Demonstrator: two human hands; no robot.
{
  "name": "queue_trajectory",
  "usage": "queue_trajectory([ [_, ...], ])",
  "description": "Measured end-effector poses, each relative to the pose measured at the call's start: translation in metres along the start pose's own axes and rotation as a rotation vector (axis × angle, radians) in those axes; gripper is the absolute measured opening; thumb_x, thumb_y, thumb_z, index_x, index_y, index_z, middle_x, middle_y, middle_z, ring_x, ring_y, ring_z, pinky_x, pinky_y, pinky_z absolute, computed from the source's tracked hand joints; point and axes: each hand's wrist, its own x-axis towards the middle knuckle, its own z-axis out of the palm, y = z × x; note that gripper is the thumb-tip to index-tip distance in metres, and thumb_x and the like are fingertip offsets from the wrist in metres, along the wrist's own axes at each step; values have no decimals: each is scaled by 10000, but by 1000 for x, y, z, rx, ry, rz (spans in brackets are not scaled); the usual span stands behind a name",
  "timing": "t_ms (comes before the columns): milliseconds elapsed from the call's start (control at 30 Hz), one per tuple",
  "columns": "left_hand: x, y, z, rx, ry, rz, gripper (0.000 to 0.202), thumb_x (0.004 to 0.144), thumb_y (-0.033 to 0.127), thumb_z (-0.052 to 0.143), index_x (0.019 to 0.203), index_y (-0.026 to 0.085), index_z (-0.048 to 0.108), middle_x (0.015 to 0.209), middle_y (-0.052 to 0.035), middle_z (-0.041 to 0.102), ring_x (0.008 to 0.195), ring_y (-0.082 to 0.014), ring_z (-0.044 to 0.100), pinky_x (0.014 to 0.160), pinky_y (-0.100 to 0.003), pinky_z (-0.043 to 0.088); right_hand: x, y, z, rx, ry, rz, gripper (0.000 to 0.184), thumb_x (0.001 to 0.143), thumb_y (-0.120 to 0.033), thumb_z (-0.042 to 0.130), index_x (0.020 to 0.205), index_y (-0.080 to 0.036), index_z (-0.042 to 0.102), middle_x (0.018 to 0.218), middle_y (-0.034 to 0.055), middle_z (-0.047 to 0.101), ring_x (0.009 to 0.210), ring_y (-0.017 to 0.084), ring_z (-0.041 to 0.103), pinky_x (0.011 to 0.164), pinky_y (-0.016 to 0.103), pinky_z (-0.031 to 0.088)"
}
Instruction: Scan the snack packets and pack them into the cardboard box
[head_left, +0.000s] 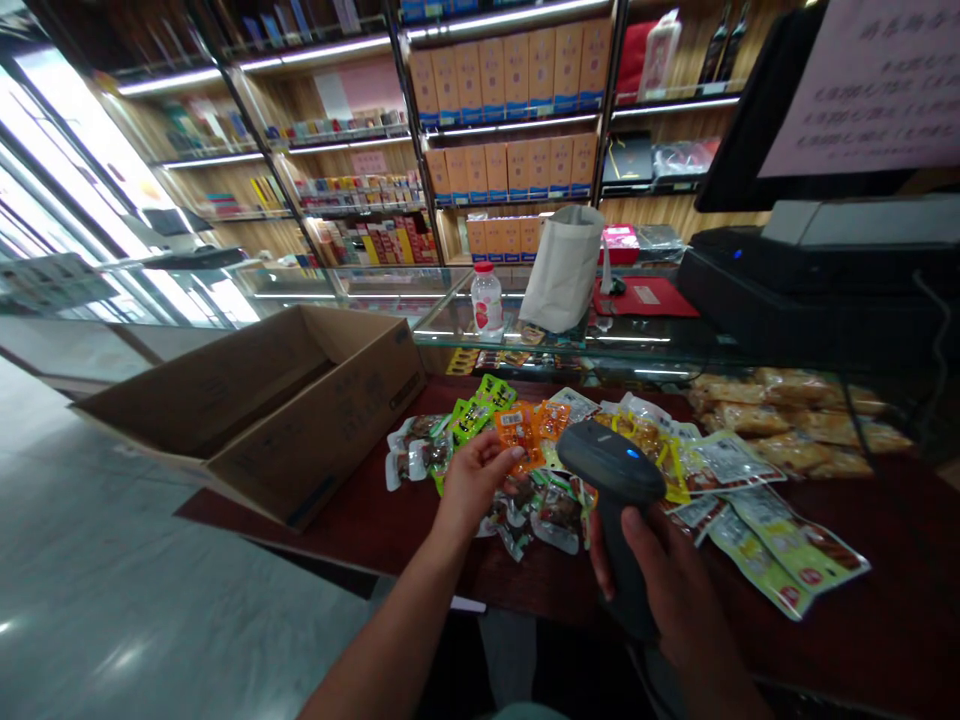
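My right hand (667, 570) is wrapped round the grip of a dark grey barcode scanner (611, 465), which shows a small blue light on top. Its head points toward an orange snack packet (519, 432). My left hand (476, 485) pinches that packet at its lower edge, thumb on top. Green snack packets (480, 405) lie just behind the left hand. Clear vacuum-packed snacks (555, 515) spread out below and between the hands. To the right of the scanner are a yellow-edged packet (667, 455) and flat green-and-white pouches (780, 550).
An open cardboard box (322, 430) stands at the left on the dark red counter (412, 540). Behind it, a glass display counter holds a red-capped bottle (487, 300) and a white paper bag (564, 270). A monitor (739, 130) stands at right, above bagged tan food (787, 415).
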Motion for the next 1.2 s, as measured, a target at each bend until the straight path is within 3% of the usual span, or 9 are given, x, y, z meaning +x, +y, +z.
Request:
queue_trajectory([
  [100, 2, -2, 3, -38, -9, 16, 501, 605, 383, 889, 1007, 147, 704, 876, -36, 752, 655, -143, 673, 560, -233, 547, -4, -8, 4, -46, 13, -40, 455, 881, -649, 644, 695, -233, 642, 539, 13, 614, 455, 165, 513, 468, 288, 434],
  [200, 4, -5, 4, -44, 34, 29, 448, 565, 360, 905, 905, 149, 703, 826, -28, 747, 673, -154, 684, 627, -258, 570, -6, -13, 7, -53, 23, -48, 468, 891, -651, 631, 691, -228, 623, 518, 4, 599, 448, 155, 512, 465, 275, 433],
  [367, 2, -3, 4, 118, 141, 131, 239, 662, 325, 821, 770, 159, 687, 689, -1, 701, 600, -150, 668, 560, -234, 520, -9, -17, 9, -40, -1, -38, 457, 903, -644, 624, 752, -213, 626, 538, 7, 620, 455, 141, 511, 468, 257, 422],
  [667, -2, 3, -3, 285, 185, 226, 132, 751, 278, 729, 820, 167, 733, 729, -17, 733, 633, -162, 673, 593, -247, 515, -13, -21, 14, -74, -58, -71, 450, 929, -629, 602, 779, -205, 610, 521, -19, 576, 461, 135, 509, 472, 250, 428],
  [833, -2, 5, -6, 300, 187, 243, 119, 759, 273, 723, 830, 177, 732, 761, -22, 751, 657, -179, 689, 614, -262, 528, -17, -26, 18, -103, -5, -69, 483, 892, -668, 630, 710, -221, 605, 524, -11, 582, 460, 144, 517, 476, 268, 444],
  [1000, -6, 12, -9, 475, 207, 341, 96, 779, 277, 725, 804, 186, 744, 788, -40, 770, 737, -210, 713, 696, -285, 531, -20, -27, 19, -91, -9, -51, 492, 878, -685, 635, 706, -225, 606, 527, -8, 585, 454, 140, 508, 466, 264, 433],
  [1200, -7, 3, -8, 386, 200, 285, 109, 776, 267, 713, 825, 175, 746, 749, -22, 745, 657, -178, 682, 613, -255, 516, -20, -25, 20, -86, -23, -51, 484, 879, -677, 639, 733, -216, 624, 507, -7, 587, 448, 137, 504, 461, 257, 423],
])
